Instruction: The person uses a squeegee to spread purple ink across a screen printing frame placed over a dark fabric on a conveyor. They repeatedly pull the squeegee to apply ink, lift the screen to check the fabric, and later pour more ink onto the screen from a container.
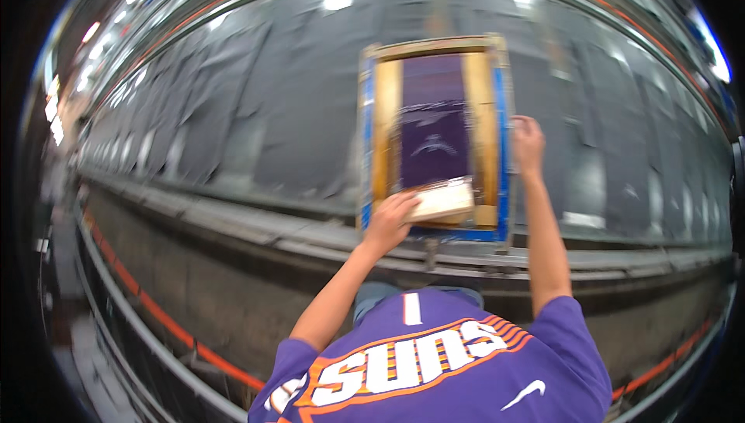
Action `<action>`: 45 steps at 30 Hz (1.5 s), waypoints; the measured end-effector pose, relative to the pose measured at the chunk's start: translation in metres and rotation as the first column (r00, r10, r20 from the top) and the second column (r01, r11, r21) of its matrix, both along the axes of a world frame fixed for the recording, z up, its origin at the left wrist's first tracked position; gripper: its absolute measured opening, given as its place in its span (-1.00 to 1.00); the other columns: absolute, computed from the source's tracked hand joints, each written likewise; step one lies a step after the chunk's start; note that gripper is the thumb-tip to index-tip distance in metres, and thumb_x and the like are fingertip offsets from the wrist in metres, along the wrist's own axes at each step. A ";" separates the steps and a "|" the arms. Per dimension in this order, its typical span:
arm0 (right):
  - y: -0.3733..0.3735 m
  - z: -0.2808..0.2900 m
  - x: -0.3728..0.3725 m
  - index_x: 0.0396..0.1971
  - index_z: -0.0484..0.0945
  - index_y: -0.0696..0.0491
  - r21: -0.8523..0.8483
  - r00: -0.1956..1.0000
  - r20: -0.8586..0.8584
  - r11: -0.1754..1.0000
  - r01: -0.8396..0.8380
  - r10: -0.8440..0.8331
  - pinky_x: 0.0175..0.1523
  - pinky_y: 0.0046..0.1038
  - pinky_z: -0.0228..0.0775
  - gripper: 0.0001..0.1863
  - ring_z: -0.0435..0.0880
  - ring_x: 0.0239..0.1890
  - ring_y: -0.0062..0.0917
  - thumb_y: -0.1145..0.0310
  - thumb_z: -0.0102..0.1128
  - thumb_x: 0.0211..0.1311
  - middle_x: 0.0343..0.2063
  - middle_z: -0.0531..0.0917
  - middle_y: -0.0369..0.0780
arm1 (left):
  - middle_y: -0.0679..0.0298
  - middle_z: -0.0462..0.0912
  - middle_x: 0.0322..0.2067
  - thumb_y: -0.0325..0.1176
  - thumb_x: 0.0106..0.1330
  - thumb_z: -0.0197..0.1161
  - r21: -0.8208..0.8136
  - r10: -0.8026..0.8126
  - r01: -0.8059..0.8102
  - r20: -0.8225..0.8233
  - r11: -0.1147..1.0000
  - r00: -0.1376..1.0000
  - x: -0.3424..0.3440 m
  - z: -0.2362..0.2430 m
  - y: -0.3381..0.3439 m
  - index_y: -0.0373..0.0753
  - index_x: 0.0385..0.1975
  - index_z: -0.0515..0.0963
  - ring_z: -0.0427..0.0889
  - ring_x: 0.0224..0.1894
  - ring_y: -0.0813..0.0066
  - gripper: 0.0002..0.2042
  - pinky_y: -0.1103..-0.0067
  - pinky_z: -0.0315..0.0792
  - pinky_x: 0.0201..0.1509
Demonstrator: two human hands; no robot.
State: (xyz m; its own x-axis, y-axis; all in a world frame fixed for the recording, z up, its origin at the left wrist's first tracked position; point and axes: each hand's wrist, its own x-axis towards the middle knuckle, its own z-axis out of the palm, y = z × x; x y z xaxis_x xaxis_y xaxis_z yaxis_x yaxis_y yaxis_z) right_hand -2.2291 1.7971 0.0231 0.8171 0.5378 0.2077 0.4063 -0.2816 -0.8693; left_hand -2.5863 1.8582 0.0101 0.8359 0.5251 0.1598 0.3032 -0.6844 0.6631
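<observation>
A rectangular screen frame (500, 81) with blue tape along its edges lies on the long dark work surface, with yellow mesh (382, 112) at its sides and a wide band of dark purple (431, 89) down the middle. Across its near end lies a pale, flat squeegee (444, 199); my left hand (392, 221) is closed on its left end. At the frame's right edge, my right hand (529, 143) has its fingers curled against the outer side, apparently holding it, though the fingertips are blurred.
The long table (303, 97) carries overlapping dark sheets and runs off to both sides. A metal rail (233, 217) runs along its near edge. Orange lines (155, 306) run along the lower structure around me, and more rails curve along the far side.
</observation>
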 end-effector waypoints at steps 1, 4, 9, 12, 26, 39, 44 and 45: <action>0.012 -0.020 -0.007 -0.15 0.67 0.10 -0.004 0.999 -0.020 1.000 0.030 -0.030 -0.18 -0.38 0.48 -0.74 0.64 -0.35 -0.46 0.27 0.07 0.43 -0.42 0.69 -0.19 | 0.10 0.57 0.11 -0.63 0.01 0.23 0.019 0.006 -0.006 -0.003 1.000 1.000 -0.012 0.000 0.015 -0.20 0.12 0.51 0.48 0.21 0.06 -0.45 0.27 0.38 0.30; 0.021 -0.051 -0.017 -0.15 0.65 0.09 0.064 0.965 -0.256 0.997 -0.033 0.048 -0.41 -0.48 0.32 -0.77 0.47 -0.54 -0.66 0.29 0.06 0.46 -0.60 0.53 -0.33 | 0.12 0.59 0.03 -0.66 0.00 0.17 0.076 0.091 -0.090 -0.018 0.993 0.996 -0.021 -0.001 0.016 -0.21 0.11 0.51 0.51 0.13 0.06 -0.45 0.29 0.41 0.25; 0.023 -0.103 -0.026 -0.15 0.62 0.10 0.099 0.953 -0.301 0.995 -0.005 0.035 -0.41 -0.48 0.30 -0.79 0.43 -0.56 -0.65 0.32 0.04 0.46 -0.61 0.49 -0.33 | 0.10 0.61 0.02 -0.66 -0.01 0.18 0.076 0.139 -0.127 -0.184 0.989 0.973 -0.020 0.008 0.022 -0.21 0.10 0.55 0.53 0.12 0.03 -0.45 0.28 0.41 0.23; 0.027 -0.096 -0.036 -0.15 0.61 0.12 0.124 0.996 -0.078 0.992 -0.026 0.036 0.03 -0.31 0.40 -0.69 0.59 -0.17 -0.35 0.22 -0.06 0.51 -0.30 0.64 -0.12 | 0.09 0.60 0.04 -0.64 0.00 0.24 0.105 0.129 -0.111 -0.181 0.988 0.975 -0.026 0.012 0.029 -0.20 0.10 0.55 0.53 0.15 0.05 -0.46 0.27 0.41 0.25; 0.022 -0.072 -0.038 -0.13 0.55 0.06 0.151 0.947 -0.319 0.984 0.098 -0.045 -0.39 -0.28 0.38 -0.85 0.63 -0.56 -0.27 0.37 0.04 0.43 -0.60 0.55 -0.04 | 0.09 0.51 0.26 -0.69 0.06 0.14 0.208 0.217 -0.158 -0.301 0.965 0.928 -0.001 -0.005 -0.004 -0.24 0.25 0.48 0.44 0.29 0.03 -0.37 0.26 0.27 0.37; 0.031 -0.092 -0.039 -0.11 0.59 -0.02 -0.085 0.969 -0.186 0.986 0.146 -0.160 -0.24 -0.14 0.48 -0.81 0.67 -0.34 -0.03 0.28 0.05 0.42 -0.45 0.64 0.03 | 0.14 0.58 0.21 -0.69 0.05 0.13 0.116 0.041 -0.015 -0.232 0.993 0.972 -0.017 -0.009 0.066 -0.19 0.19 0.55 0.50 0.26 0.07 -0.40 0.27 0.33 0.34; 0.002 -0.085 -0.017 0.01 0.61 0.03 -0.420 1.000 -0.018 0.907 -0.019 0.013 0.11 -0.19 0.48 -0.65 0.62 0.05 -0.18 0.18 0.16 0.34 -0.12 0.68 -0.09 | 0.25 0.59 0.19 -0.68 0.00 0.17 0.159 -0.057 0.080 -0.141 0.984 0.988 0.034 -0.011 0.127 -0.21 0.05 0.60 0.49 0.27 0.20 -0.48 0.29 0.35 0.30; 0.014 -0.066 -0.017 0.05 0.60 0.00 -0.638 0.983 0.109 0.769 -0.044 0.146 0.12 -0.18 0.47 -0.62 0.58 0.10 -0.20 0.20 0.24 0.27 -0.07 0.66 -0.13 | 0.24 0.59 0.19 -0.66 0.02 0.19 0.172 -0.050 0.073 -0.137 0.982 0.989 0.041 -0.015 0.145 -0.20 0.05 0.60 0.50 0.26 0.21 -0.49 0.31 0.36 0.29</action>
State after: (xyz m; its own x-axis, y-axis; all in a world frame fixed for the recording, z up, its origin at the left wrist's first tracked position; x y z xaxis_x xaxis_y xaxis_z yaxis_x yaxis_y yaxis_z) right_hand -2.2461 1.8109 -0.0432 0.7432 0.6622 -0.0958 0.5654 -0.6981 -0.4393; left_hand -2.5451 2.0030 -0.0049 0.8856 0.4454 0.1320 0.3332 -0.8069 0.4877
